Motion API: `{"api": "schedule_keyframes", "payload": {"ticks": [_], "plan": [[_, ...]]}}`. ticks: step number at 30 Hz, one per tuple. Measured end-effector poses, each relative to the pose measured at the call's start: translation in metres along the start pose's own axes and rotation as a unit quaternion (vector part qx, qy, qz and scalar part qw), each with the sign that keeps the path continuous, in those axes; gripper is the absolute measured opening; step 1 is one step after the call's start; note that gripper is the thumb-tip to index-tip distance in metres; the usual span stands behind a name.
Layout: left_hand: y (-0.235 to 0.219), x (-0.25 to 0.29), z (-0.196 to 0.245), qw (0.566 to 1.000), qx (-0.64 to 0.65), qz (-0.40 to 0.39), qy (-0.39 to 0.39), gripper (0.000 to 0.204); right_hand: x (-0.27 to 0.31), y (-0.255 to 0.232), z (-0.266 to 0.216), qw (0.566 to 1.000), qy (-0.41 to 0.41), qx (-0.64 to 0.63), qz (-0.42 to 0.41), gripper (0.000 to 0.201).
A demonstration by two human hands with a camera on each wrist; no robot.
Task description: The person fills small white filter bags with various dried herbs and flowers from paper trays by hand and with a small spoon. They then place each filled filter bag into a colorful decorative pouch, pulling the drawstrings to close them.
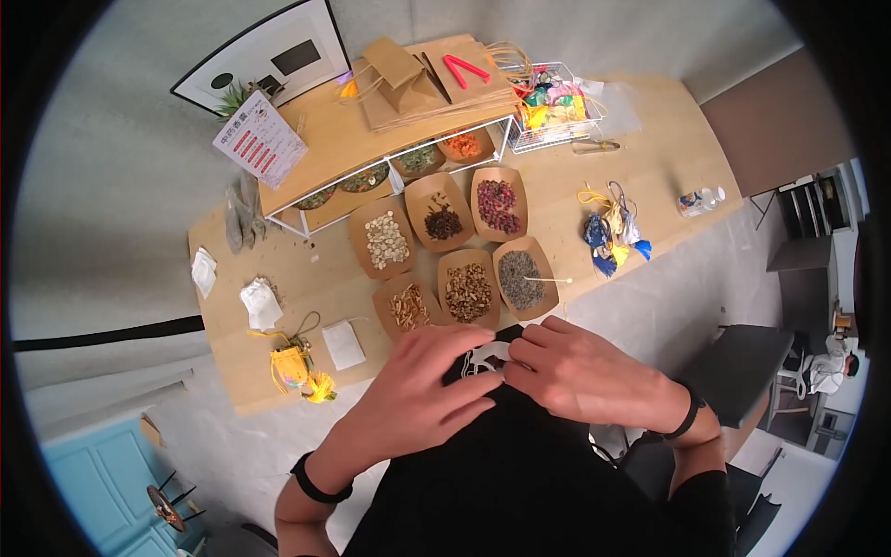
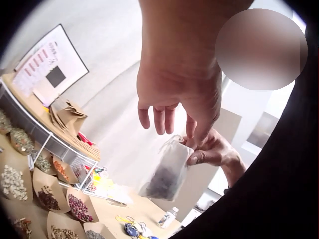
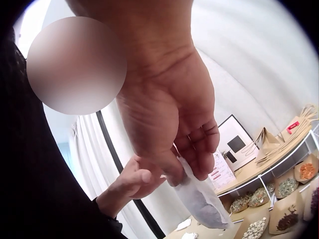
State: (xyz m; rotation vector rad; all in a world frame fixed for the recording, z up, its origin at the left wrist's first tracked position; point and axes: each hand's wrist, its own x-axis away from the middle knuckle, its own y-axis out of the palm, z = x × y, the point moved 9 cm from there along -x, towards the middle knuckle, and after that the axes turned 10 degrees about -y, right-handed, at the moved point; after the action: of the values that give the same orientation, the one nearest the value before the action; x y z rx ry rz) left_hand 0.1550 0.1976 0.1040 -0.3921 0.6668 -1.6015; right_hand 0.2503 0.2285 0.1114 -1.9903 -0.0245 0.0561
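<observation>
A small whitish drawstring pouch [image 2: 169, 172] with dark filling showing through hangs from my right hand [image 1: 585, 371]. My right thumb and fingers pinch it near its top, seen also in the right wrist view, where the pouch [image 3: 202, 199] slants downward. Just beside the pouch top is my left hand [image 1: 418, 385], its thumb and index finger apart and its other fingers loosely extended. A loop of white drawstring [image 2: 168, 143] sticks out at the pouch's upper edge. Both hands are in front of my black shirt, close to the table's near edge.
Paper trays of dried herbs, among them a rosebud tray [image 1: 498, 206] and a grey-purple tray [image 1: 524, 278], stand before me. A yellow tasselled sachet [image 1: 292, 367] and white pouch [image 1: 343, 344] lie left. Tasselled sachets [image 1: 613, 227] and a bottle [image 1: 701, 200] are right. Behind stands a shelf [image 1: 343, 139].
</observation>
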Motion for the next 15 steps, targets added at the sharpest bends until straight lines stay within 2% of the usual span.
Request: {"api": "schedule_keyframes", "payload": {"ticks": [2,4,6,9,13,15], "plan": [[0.012,-0.006,0.005,0.996,-0.077,-0.029,0.024,0.021,-0.001,0.000,-0.002,1.000,-0.005,0.009,-0.013,0.010],[0.016,-0.007,-0.002,0.996,-0.077,-0.019,0.030,0.017,0.000,-0.001,-0.005,0.999,-0.022,0.025,0.001,0.009],[0.024,-0.002,-0.005,0.990,-0.118,-0.060,0.058,0.015,0.002,0.003,-0.005,0.999,-0.018,0.037,0.001,0.009],[0.009,0.008,-0.009,0.984,-0.159,-0.042,0.065,0.015,0.007,0.000,0.000,0.999,0.000,0.047,-0.004,0.009],[0.022,0.018,-0.010,0.975,-0.194,-0.067,0.081,0.016,0.006,0.012,0.000,0.997,0.001,0.071,-0.023,0.013],[0.023,0.020,-0.011,0.971,-0.207,-0.059,0.103,0.010,0.005,0.010,0.001,0.998,0.003,0.067,-0.005,0.014]]}}
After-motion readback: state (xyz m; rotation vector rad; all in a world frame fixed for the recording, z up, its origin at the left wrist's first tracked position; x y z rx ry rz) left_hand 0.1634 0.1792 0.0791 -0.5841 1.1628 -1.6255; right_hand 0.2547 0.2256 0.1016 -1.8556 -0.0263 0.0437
